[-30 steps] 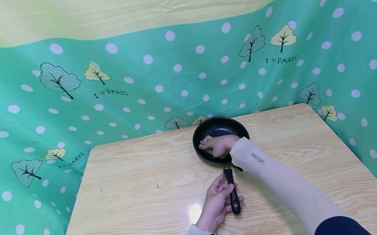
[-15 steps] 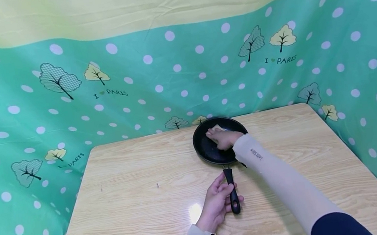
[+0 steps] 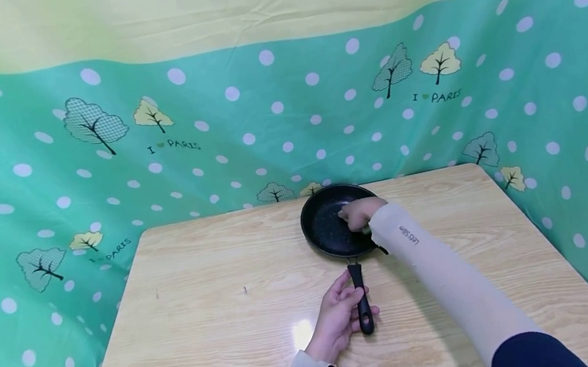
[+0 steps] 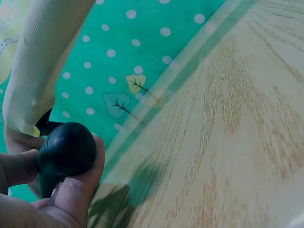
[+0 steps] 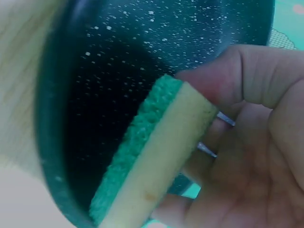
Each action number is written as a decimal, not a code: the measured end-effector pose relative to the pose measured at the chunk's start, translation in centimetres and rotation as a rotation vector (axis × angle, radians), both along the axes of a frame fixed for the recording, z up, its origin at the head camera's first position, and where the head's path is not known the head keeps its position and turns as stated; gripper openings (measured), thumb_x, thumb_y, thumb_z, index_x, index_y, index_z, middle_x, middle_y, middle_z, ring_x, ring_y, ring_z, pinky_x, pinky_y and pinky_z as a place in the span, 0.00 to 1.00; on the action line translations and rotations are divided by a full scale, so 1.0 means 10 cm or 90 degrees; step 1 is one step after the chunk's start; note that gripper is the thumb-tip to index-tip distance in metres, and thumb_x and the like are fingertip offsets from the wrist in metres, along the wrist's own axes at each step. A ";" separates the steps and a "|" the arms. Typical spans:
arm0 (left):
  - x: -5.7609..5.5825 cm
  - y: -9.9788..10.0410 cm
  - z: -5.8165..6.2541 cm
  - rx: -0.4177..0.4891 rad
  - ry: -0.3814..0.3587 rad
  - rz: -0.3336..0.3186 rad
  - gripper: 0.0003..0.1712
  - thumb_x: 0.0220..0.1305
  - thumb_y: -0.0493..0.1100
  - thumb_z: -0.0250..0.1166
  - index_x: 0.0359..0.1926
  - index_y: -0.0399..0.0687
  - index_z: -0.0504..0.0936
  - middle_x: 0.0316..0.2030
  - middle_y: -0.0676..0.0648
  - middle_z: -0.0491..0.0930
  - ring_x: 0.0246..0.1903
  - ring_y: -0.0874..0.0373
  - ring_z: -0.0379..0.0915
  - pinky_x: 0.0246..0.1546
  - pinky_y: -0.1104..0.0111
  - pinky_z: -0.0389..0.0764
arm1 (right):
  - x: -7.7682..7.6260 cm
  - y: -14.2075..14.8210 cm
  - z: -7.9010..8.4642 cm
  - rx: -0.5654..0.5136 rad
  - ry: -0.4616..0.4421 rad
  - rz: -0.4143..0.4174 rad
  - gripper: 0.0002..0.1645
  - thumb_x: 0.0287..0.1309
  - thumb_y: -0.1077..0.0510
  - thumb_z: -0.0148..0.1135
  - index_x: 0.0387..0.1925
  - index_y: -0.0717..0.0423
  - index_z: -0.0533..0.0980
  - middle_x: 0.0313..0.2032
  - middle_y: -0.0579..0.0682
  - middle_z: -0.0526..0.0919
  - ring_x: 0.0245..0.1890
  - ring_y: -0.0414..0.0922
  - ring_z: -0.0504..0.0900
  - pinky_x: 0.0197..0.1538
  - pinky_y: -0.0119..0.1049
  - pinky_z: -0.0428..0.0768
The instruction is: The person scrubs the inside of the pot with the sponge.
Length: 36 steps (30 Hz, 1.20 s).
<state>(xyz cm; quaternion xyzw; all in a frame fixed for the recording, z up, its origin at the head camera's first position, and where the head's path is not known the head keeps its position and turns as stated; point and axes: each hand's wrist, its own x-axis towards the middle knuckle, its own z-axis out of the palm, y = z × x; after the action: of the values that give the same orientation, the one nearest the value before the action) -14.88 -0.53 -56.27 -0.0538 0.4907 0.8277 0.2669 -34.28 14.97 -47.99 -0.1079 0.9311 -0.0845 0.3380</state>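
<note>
A black speckled frying pan [image 3: 326, 226] is near the back edge of the table, its handle [image 3: 361, 300] toward the person. My left hand [image 3: 333, 323] grips that handle, thumb on top and fingers beneath; the left wrist view has the rounded handle end [image 4: 71, 148] between thumb and finger. Inside the pan, at its right side, my right hand [image 3: 363, 212] holds a sponge [image 5: 159, 152] with a green scrubbing layer and a pale yellow body. In the right wrist view, the thumb and fingers pinch it, green face toward the speckled pan surface. From the head view the sponge is mostly hidden.
The light wood table [image 3: 223, 321] extends on both sides of the pan. Behind it hangs a green dotted curtain [image 3: 232, 148] with printed trees, close to the pan's far rim. My right sleeve [image 3: 457, 279] crosses above the table's right part.
My right hand has moved with the sponge from the pan's left part, up through the far middle, to the right side. The left hand and the pan stay nearly still.
</note>
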 end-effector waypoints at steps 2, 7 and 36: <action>0.00 0.00 0.00 -0.003 0.000 0.001 0.38 0.68 0.39 0.62 0.75 0.53 0.59 0.54 0.39 0.77 0.32 0.50 0.86 0.25 0.65 0.82 | -0.02 -0.01 0.02 -0.003 -0.030 -0.018 0.40 0.57 0.67 0.52 0.73 0.50 0.62 0.73 0.52 0.61 0.58 0.53 0.70 0.34 0.37 0.78; 0.00 -0.01 0.01 -0.001 -0.005 0.000 0.37 0.68 0.39 0.62 0.75 0.54 0.59 0.55 0.37 0.76 0.32 0.51 0.86 0.25 0.65 0.82 | -0.04 -0.04 0.07 0.072 -0.052 0.031 0.27 0.46 0.69 0.53 0.52 0.59 0.79 0.53 0.56 0.78 0.38 0.51 0.76 0.22 0.32 0.69; -0.02 -0.02 0.01 -0.005 0.001 -0.009 0.38 0.68 0.39 0.62 0.75 0.53 0.59 0.50 0.43 0.79 0.31 0.51 0.86 0.25 0.65 0.82 | 0.25 -0.26 0.24 0.003 -0.134 0.113 0.34 0.35 0.71 0.59 0.50 0.51 0.84 0.49 0.44 0.81 0.48 0.47 0.74 0.29 0.33 0.76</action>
<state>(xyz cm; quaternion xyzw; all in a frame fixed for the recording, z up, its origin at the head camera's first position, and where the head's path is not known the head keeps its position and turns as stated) -15.05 -0.74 -56.15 -0.0506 0.4948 0.8237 0.2722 -31.77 12.41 -45.60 -0.1797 0.8773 -0.0626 0.4406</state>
